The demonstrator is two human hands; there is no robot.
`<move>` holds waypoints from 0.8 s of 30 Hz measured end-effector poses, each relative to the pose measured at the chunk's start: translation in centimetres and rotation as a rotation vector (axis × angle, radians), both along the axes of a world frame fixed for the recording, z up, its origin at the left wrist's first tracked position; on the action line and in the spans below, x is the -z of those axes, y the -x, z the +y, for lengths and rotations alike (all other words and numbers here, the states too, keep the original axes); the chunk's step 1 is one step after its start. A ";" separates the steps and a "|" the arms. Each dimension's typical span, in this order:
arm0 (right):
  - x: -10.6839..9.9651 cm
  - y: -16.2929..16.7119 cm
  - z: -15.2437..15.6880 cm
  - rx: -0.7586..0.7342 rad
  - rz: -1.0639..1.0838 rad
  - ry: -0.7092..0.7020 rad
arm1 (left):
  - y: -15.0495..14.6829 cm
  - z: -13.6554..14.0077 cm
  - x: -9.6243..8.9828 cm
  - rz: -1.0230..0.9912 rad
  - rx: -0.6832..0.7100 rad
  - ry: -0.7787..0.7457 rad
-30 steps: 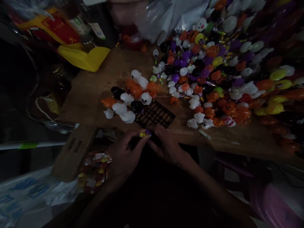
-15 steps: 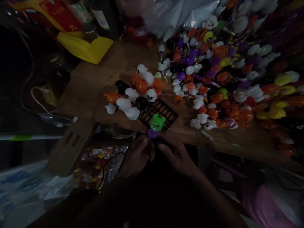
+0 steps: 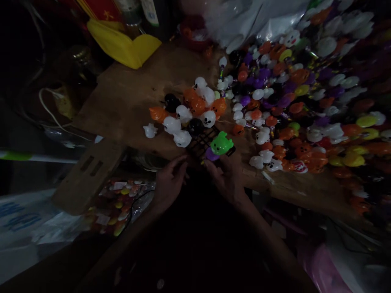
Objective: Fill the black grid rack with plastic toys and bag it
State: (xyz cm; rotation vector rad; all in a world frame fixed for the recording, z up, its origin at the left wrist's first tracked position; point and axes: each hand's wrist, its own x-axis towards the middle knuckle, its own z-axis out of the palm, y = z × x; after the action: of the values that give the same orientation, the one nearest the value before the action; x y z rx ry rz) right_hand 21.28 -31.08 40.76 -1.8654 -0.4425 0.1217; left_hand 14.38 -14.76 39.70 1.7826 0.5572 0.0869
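In the dim head view, my right hand (image 3: 227,177) is closed on a toy with a glossy green cartoon head (image 3: 222,143) and a purple part (image 3: 211,154) below it. Thumb and fingers pinch it near the purple part, and the head tilts to the right. My left hand (image 3: 170,179) is apart from the toy, at the table's front edge, its fingers loosely bent and seemingly holding nothing. Under the toy lies a black plastic grid (image 3: 203,143), partly covered. Beyond it sits a small cluster of white ghost heads (image 3: 182,138), orange pumpkin heads (image 3: 197,105) and black heads (image 3: 195,127).
A big heap of Halloween toy heads (image 3: 262,93) spreads over the right of the wooden table (image 3: 122,97). At the back stand a yellow container (image 3: 128,47), a red bowl (image 3: 195,38) and plastic bags (image 3: 241,20). A slotted board (image 3: 88,175) juts out at left.
My left hand has come away from the toy toward the left. My right hand has raised the toy slightly, and its green head now leans right. The camera view has shifted.
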 end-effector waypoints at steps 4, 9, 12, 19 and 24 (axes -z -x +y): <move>1.5 -1.6 1.1 -0.039 -0.076 0.083 | -1.3 0.6 0.4 -0.094 0.091 -0.277; 2.5 -2.5 1.6 -0.086 -0.135 0.101 | -2.3 0.1 0.9 -0.072 0.116 -0.445; 2.6 -2.5 1.4 -0.096 -0.205 0.156 | -2.5 -0.1 1.1 -0.033 0.137 -0.560; 1.7 -2.5 1.6 -0.291 -0.315 0.335 | -3.0 0.4 2.2 0.105 0.143 -0.743; 2.3 -2.9 1.8 -0.335 -0.361 0.380 | -3.1 0.3 1.7 0.277 0.146 -0.702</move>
State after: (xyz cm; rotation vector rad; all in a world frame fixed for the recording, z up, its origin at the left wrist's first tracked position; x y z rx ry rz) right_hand 24.19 -29.30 38.43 -2.1778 -1.0409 0.0978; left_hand 17.50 -14.50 38.03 2.5389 0.6373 -0.0787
